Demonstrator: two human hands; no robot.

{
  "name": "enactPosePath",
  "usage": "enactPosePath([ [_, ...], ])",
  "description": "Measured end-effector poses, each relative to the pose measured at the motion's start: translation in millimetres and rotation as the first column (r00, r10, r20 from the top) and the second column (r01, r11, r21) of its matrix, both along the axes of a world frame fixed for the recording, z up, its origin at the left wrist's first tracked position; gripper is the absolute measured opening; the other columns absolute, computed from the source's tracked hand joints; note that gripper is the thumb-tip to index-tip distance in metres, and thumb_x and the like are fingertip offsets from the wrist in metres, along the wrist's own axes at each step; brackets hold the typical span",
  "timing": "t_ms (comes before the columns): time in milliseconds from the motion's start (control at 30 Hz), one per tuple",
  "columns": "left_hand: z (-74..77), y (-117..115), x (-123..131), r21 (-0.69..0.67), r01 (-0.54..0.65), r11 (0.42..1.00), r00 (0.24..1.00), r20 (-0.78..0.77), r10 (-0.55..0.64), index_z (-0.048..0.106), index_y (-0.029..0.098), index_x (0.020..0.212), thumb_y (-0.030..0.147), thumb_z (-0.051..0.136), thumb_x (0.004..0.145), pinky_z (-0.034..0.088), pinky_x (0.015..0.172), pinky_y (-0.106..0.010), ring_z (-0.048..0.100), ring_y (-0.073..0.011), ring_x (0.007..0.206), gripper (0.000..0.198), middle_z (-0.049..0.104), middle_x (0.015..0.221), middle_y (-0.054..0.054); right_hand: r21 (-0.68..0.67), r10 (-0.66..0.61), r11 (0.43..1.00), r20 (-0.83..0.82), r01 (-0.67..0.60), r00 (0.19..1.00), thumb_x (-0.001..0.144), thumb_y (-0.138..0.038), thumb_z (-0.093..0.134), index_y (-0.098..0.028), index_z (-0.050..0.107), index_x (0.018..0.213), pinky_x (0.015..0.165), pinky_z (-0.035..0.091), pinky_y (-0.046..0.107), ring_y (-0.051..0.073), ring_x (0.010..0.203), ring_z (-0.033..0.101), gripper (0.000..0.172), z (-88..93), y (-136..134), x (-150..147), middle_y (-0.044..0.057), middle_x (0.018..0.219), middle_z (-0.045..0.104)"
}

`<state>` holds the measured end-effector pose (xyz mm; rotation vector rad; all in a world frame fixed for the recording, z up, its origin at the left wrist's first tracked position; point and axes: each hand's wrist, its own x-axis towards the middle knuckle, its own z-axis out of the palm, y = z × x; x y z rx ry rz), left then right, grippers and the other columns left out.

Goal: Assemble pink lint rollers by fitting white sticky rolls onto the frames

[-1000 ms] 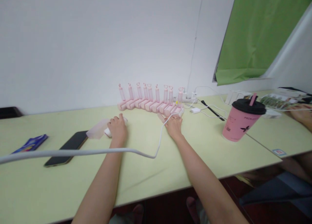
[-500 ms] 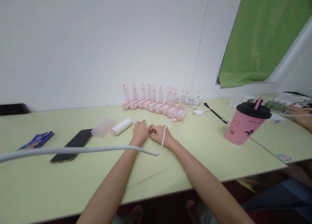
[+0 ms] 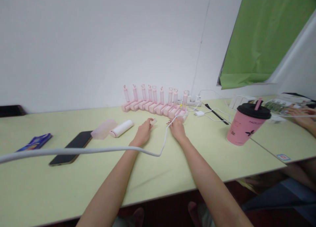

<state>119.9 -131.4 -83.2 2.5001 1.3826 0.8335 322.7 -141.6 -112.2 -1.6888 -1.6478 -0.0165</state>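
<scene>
Pinching a small translucent piece [image 3: 153,122] at its fingertips, probably because it is so slight, the left hand [image 3: 143,133] lies midway between the table [image 3: 61,189]'s front and back edges. The right hand [image 3: 178,130] curls near pink cylinders [image 3: 160,108], seemingly rowed toward the back edge for order; its grip I cannot tell.

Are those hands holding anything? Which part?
The left hand pinches a small translucent piece by one end; whether the right hand holds anything can't be told.
</scene>
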Motion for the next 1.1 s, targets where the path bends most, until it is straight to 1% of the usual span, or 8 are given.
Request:
enactPosePath([
  [67, 1.1, -1.6, 4.9, -0.014, 0.051, 0.999, 0.997, 0.061, -0.050, 0.035, 0.018, 0.124, 0.026, 0.029, 0.090, 0.040, 0.084, -0.031, 0.054, -0.0162, 0.091, 0.036, 0.057, 0.097, -0.006, 0.067, 0.116, 0.993, -0.349, -0.099, 0.930, 0.080, -0.033, 0.055, -0.016, 0.066, 0.095, 0.078, 0.044, 0.028, 0.017, 0.082, 0.060, 0.025, 6.0, 4.3, -9.7, 0.008, 0.092, 0.067],
  [133, 2.1, -4.0, 10.0, -0.024, 0.083, 0.996, 0.993, 0.088, -0.080, 0.034, 0.016, 0.125, 0.032, 0.030, 0.090, 0.041, 0.082, -0.032, 0.054, -0.0170, 0.087, 0.039, 0.057, 0.094, -0.006, 0.164, 0.265, 0.964, -0.644, -0.208, 0.717, 0.074, -0.041, 0.060, -0.014, 0.066, 0.094, 0.078, 0.046, 0.029, 0.017, 0.080, 0.062, 0.035, 12.8, 7.8, -18.5, 0.008, 0.086, 0.068],
  [200, 3.5, -7.5, 14.4, -0.017, 0.110, 0.994, 0.990, 0.089, -0.108, 0.038, 0.015, 0.123, 0.036, 0.033, 0.089, 0.041, 0.081, -0.033, 0.055, -0.0183, 0.085, 0.040, 0.057, 0.094, -0.007, 0.251, 0.363, 0.928, -0.768, -0.274, 0.528, 0.067, -0.046, 0.065, -0.013, 0.067, 0.090, 0.078, 0.047, 0.031, 0.018, 0.079, 0.062, 0.041, 18.6, 8.9, -24.8, 0.008, 0.081, 0.069],
  [300, 7.1, -12.8, 17.7, 0.016, 0.122, 0.992, 0.990, 0.066, -0.123, 0.045, 0.016, 0.115, 0.037, 0.033, 0.089, 0.041, 0.081, -0.032, 0.055, -0.0193, 0.087, 0.035, 0.058, 0.098, -0.008, 0.294, 0.403, 0.905, -0.823, -0.307, 0.400, 0.060, -0.049, 0.069, -0.014, 0.068, 0.085, 0.080, 0.048, 0.033, 0.020, 0.079, 0.063, 0.043, 23.7, 5.9, -29.0, 0.006, 0.074, 0.069],
  [600, 14.0, -21.0, 19.0, 0.039, 0.076, 0.996, 0.989, -0.132, -0.070, 0.046, 0.021, 0.111, 0.043, 0.033, 0.089, 0.042, 0.073, -0.029, 0.059, -0.0191, 0.081, 0.034, 0.063, 0.090, -0.005, 0.291, 0.393, 0.900, -0.864, -0.324, 0.316, 0.058, -0.049, 0.071, -0.013, 0.069, 0.082, 0.088, 0.044, 0.035, 0.021, 0.089, 0.061, 0.043, 25.1, -3.1, -29.2, 0.008, 0.085, 0.069],
  [833, 15.4, -25.3, 20.5, 0.067, -0.003, 0.998, 0.985, -0.173, 0.014, 0.044, 0.022, 0.115, 0.045, 0.029, 0.090, 0.042, 0.070, -0.028, 0.061, -0.0189, 0.081, 0.037, 0.064, 0.088, -0.004, 0.244, 0.386, 0.887, -0.858, -0.393, 0.338, 0.060, -0.047, 0.070, -0.014, 0.068, 0.084, 0.088, 0.045, 0.036, 0.022, 0.093, 0.061, 0.042, 25.1, -2.6, -27.1, 0.008, 0.088, 0.069],
  [967, 17.4, -26.3, 19.0, 0.082, 0.003, 0.997, 0.972, -0.233, 0.017, 0.044, 0.022, 0.115, 0.044, 0.029, 0.091, 0.042, 0.070, -0.028, 0.062, -0.0189, 0.082, 0.036, 0.065, 0.091, -0.005, 0.239, 0.409, 0.857, -0.855, -0.456, 0.320, 0.056, -0.047, 0.073, -0.013, 0.068, 0.084, 0.088, 0.046, 0.036, 0.020, 0.089, 0.062, 0.044, 21.7, -0.4, -23.1, 0.009, 0.088, 0.069],
  [1100, 14.5, -27.3, 16.6, 0.120, 0.036, 0.992, 0.937, -0.349, 0.008, 0.045, 0.021, 0.112, 0.043, 0.028, 0.091, 0.042, 0.070, -0.029, 0.062, -0.0204, 0.085, 0.034, 0.065, 0.099, -0.006, 0.155, 0.383, 0.805, -0.874, -0.573, 0.301, 0.051, -0.042, 0.077, -0.012, 0.067, 0.087, 0.080, 0.049, 0.034, 0.017, 0.078, 0.062, 0.048, 12.3, 1.9, -10.9, 0.007, 0.088, 0.068],
])
